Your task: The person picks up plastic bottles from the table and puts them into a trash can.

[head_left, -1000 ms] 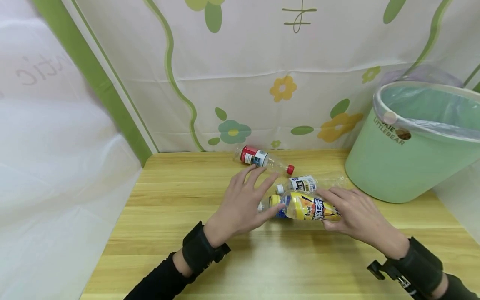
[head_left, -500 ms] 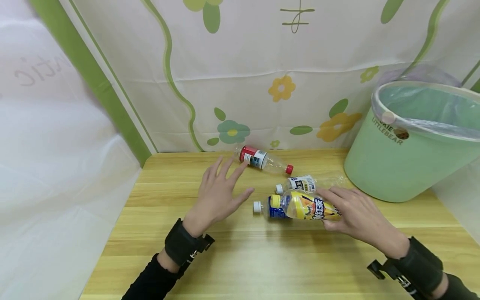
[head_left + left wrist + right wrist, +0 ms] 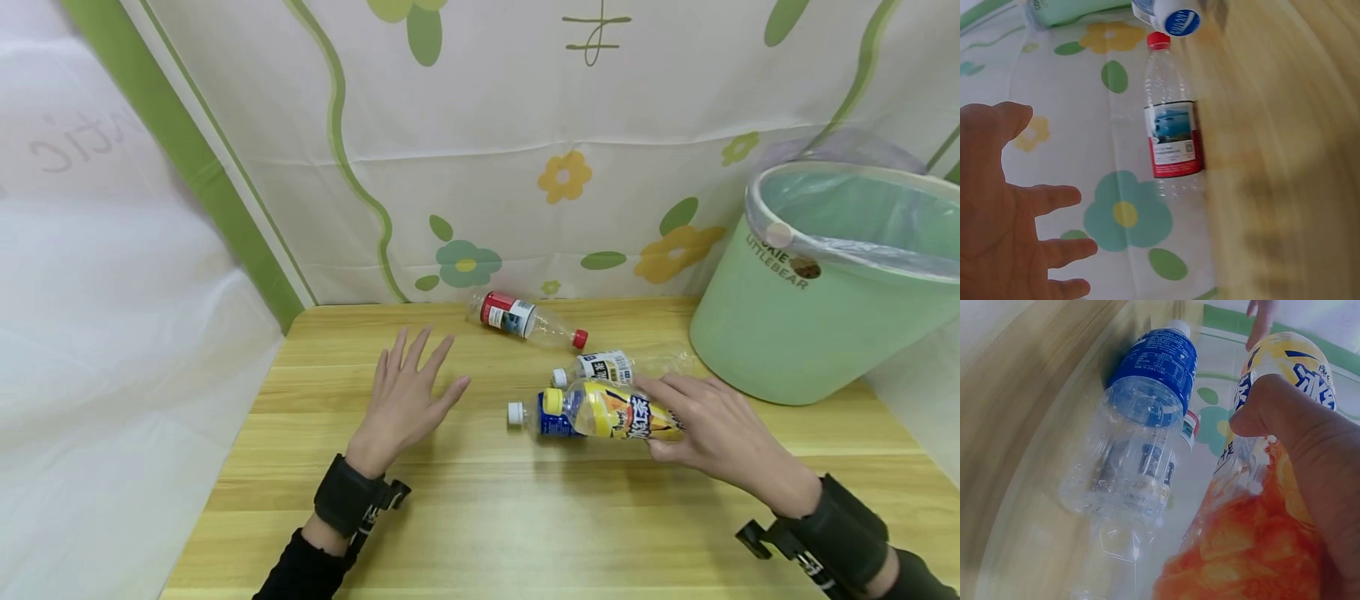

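My right hand [image 3: 723,429] grips a plastic drink bottle [image 3: 617,411] with a yellow label and yellow cap, thumb on the near side, cap pointing left. In the right wrist view the thumb lies across the bottle [image 3: 1241,544], whose lower part looks orange. Under and beside it lies a clear bottle with a blue label [image 3: 557,417] and white cap. Just behind is another white-capped bottle with a white label [image 3: 606,367]. My left hand [image 3: 401,408] holds nothing, its fingers spread over the table's left part. A clear bottle with a red cap [image 3: 517,317] lies farther back.
A pale green bin [image 3: 795,333] lined with a clear bag stands at the back right of the wooden table [image 3: 480,517]. A white cloth [image 3: 480,192] with printed flowers hangs along the back edge, and white sheeting [image 3: 112,375] covers the left side.
My left hand has moved away from the yellow-labelled bottle, leftward across the table, uncovering the blue-labelled bottle's white cap. The right hand and its bottle stay almost where they were.
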